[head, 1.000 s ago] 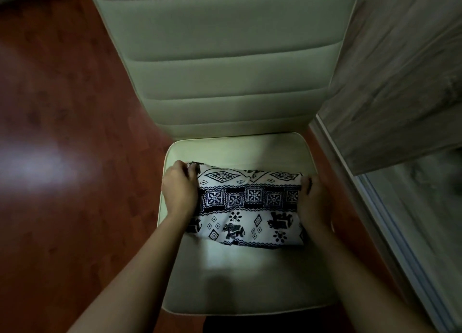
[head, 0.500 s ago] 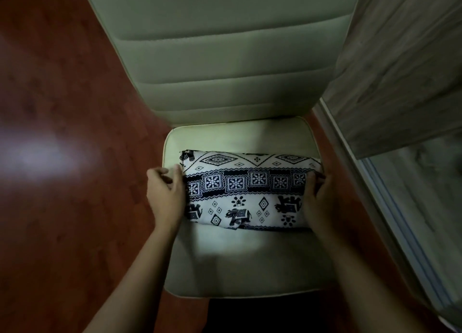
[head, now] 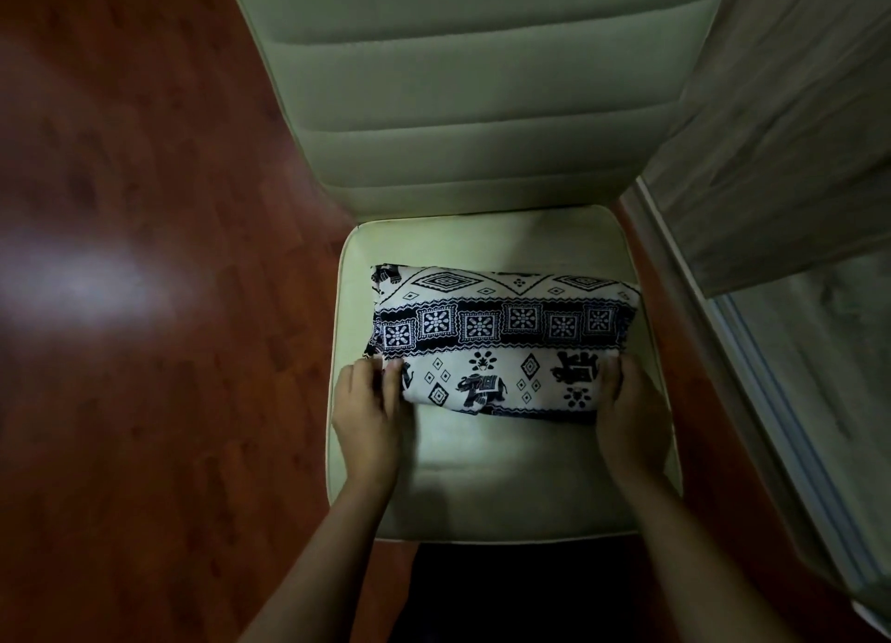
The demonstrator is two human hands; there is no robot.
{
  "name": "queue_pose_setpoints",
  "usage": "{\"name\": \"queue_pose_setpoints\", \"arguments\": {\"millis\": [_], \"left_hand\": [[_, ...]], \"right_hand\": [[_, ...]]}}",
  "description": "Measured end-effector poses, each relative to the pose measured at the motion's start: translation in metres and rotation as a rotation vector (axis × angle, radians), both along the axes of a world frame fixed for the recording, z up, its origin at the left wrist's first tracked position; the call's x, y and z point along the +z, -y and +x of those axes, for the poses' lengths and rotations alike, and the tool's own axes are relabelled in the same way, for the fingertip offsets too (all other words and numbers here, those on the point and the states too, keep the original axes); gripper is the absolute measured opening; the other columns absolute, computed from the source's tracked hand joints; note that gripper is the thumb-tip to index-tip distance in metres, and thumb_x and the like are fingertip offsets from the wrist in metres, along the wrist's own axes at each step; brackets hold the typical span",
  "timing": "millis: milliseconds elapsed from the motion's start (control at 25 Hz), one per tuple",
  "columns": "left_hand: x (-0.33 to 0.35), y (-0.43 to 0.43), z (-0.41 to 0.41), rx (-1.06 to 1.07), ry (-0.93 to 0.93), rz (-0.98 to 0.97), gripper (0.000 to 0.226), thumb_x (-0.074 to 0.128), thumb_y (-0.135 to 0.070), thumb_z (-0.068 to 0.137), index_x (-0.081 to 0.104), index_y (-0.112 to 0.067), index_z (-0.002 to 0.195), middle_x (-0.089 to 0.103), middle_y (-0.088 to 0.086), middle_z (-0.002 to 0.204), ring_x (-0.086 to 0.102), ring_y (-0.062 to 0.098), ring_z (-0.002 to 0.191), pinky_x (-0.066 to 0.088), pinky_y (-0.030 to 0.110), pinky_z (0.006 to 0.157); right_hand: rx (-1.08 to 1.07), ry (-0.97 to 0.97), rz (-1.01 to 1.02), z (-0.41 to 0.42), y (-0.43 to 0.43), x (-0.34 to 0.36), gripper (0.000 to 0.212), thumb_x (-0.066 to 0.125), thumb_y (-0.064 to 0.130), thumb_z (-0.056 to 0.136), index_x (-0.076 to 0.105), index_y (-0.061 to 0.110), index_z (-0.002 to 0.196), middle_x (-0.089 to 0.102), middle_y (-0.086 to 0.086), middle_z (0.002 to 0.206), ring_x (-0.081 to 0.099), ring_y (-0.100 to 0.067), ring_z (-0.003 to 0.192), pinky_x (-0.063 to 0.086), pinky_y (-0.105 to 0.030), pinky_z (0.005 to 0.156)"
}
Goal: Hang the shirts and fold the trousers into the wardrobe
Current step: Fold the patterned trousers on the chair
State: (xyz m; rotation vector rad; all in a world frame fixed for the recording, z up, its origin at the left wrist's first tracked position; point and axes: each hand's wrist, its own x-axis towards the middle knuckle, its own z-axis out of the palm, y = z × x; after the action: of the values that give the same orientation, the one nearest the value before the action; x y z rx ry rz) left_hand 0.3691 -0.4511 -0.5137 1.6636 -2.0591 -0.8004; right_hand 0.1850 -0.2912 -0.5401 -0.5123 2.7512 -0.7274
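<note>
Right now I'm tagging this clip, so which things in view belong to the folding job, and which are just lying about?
Job: patterned trousers; left hand and right hand gripping their near corners; chair seat beneath; wood-grain panel, likely the wardrobe.
Just there: red-brown floor.

The chair point(head: 482, 160) back runs off the top edge, the wardrobe point(head: 781, 136) off the right, and the trousers' point(head: 501, 333) near corners are hidden under the left hand point(head: 369, 420) and right hand point(head: 629, 415).

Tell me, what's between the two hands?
In the head view, folded elephant-print trousers lie on the chair seat between the left hand and right hand.
</note>
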Motion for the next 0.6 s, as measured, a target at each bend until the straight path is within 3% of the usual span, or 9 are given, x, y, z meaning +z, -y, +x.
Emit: {"name": "queue_pose_setpoints", "arguments": {"millis": [120, 200, 320, 480, 600], "left_hand": [[0.003, -0.002, 0.000, 0.111, -0.106, 0.076, 0.018, 0.061, -0.021, 0.091, 0.058, -0.007, 0.079, 0.060, 0.003, 0.076, 0.054, 0.022, 0.071, 0.032, 0.023, 0.062], [0.005, -0.003, 0.000, 0.151, -0.142, 0.148, 0.014, 0.054, -0.020, 0.095, 0.059, -0.011, 0.086, 0.063, 0.002, 0.078, 0.057, 0.021, 0.073, 0.034, 0.024, 0.063], [0.003, 0.004, 0.008, 0.152, -0.089, 0.084, 0.015, 0.049, -0.018, 0.097, 0.055, -0.010, 0.086, 0.064, 0.010, 0.079, 0.055, 0.024, 0.071, 0.032, 0.030, 0.061], [-0.003, 0.021, 0.023, 0.029, -0.058, 0.113, 0.016, 0.051, -0.018, 0.096, 0.055, -0.007, 0.086, 0.064, 0.008, 0.078, 0.057, 0.026, 0.071, 0.031, 0.027, 0.059], [-0.003, 0.016, 0.027, -0.093, -0.065, 0.199, 0.022, 0.056, -0.035, 0.090, 0.059, -0.013, 0.090, 0.058, -0.001, 0.086, 0.055, 0.017, 0.078, 0.039, 0.025, 0.068]], "right_hand": [[-0.048, -0.054, 0.031, 0.002, 0.002, -0.002, 0.040, 0.027, 0.038, 0.100, 0.054, 0.008, 0.097, 0.058, -0.011, 0.088, 0.052, -0.020, 0.067, 0.035, -0.027, 0.053], [-0.052, -0.030, 0.052, 0.006, 0.005, 0.000, 0.037, 0.028, 0.037, 0.101, 0.052, 0.009, 0.096, 0.059, -0.008, 0.081, 0.051, -0.018, 0.063, 0.034, -0.026, 0.052], [-0.084, -0.016, 0.025, 0.002, 0.001, 0.003, 0.035, 0.029, 0.031, 0.101, 0.053, 0.006, 0.099, 0.053, -0.001, 0.075, 0.047, -0.012, 0.060, 0.029, -0.021, 0.050], [-0.046, -0.058, 0.006, -0.012, -0.008, 0.005, 0.039, 0.027, 0.031, 0.102, 0.054, 0.003, 0.097, 0.048, -0.004, 0.071, 0.042, -0.009, 0.055, 0.024, -0.017, 0.049], [-0.034, -0.036, 0.028, -0.003, -0.005, 0.003, 0.043, 0.027, 0.038, 0.101, 0.052, 0.003, 0.102, 0.055, -0.008, 0.080, 0.049, -0.012, 0.064, 0.033, -0.020, 0.054]]}}
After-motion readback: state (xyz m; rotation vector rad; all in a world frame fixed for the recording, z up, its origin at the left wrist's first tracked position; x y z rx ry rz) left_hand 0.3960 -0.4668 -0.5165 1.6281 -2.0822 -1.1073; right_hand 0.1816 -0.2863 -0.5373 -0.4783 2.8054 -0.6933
